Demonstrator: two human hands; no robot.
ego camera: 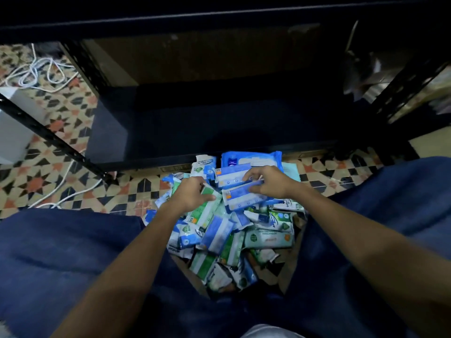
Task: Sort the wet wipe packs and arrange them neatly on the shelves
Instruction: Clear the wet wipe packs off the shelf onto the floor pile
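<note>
Dozens of wet wipe packs (234, 225) heap in one pile near the shelf (219, 132). Left hand (189, 195) pinches a green pack (207, 206); right hand (271, 182) clasps two blue packs (240, 189).

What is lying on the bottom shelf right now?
The visible part of the bottom shelf looks bare and dark; no wet wipe packs on it. Its rear right corner is too shadowed to judge.

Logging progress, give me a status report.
Left hand grips green pack; right hand holds blue packs. Pile unsorted. Shelf bare ahead, unobstructed.
</note>
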